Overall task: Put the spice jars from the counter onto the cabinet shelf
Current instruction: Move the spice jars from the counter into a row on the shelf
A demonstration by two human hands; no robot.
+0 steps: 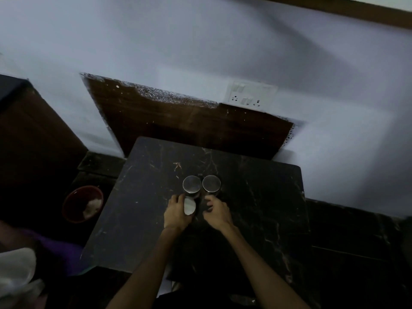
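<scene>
The left hand [177, 211] and the right hand [217, 211] lie close together at the centre of the frame, over the dark marble counter [138, 219]. The left hand holds a pale jar [189, 207], with the thumb and fingers curled round it. The right hand has its fingers curled near the base of the right jar [211, 184] — whether it holds something I cannot tell, the picture is too dark there. Just above the hands two jars with round shiny lids stand upright side by side on the counter, the left jar [191, 184] almost touching the right one. At the left of the frame, lower than the counter, stands a red bowl [73, 204] with something white inside. On the wall at the upper right is a white socket plate [253, 95].
</scene>
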